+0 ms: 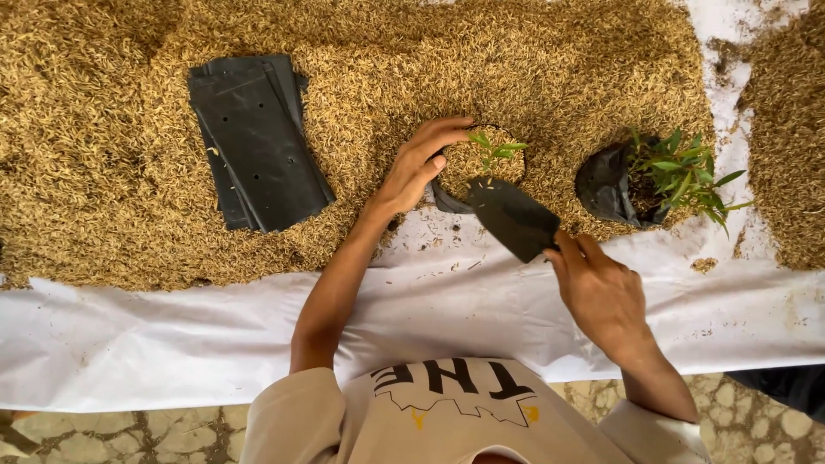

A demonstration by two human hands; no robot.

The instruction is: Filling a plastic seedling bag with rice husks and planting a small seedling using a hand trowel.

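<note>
The left hand (pixel 418 167) curls its fingers over the rim of a small black plastic grow bag filled with husk (pixel 478 167), pinching its near edge, a green seedling (pixel 493 150) upright inside. The right hand (pixel 601 292) grips a dark flat trowel (pixel 513 217), blade tilted against the bag's front. Bare white sheeting (pixel 172 335) lies open below the golden rice-husk heap (pixel 112 155); a stack of flat black bags (pixel 258 142) rests well left.

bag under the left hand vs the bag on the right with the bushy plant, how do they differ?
The held bag carries one small sprout; the right bag carries a fuller, many-leaved seedling. The left hand grips the held bag's rim, with the right hand bringing a dark trowel to it; the right bag stands untouched. Both are black and sit in rice husk.
</note>
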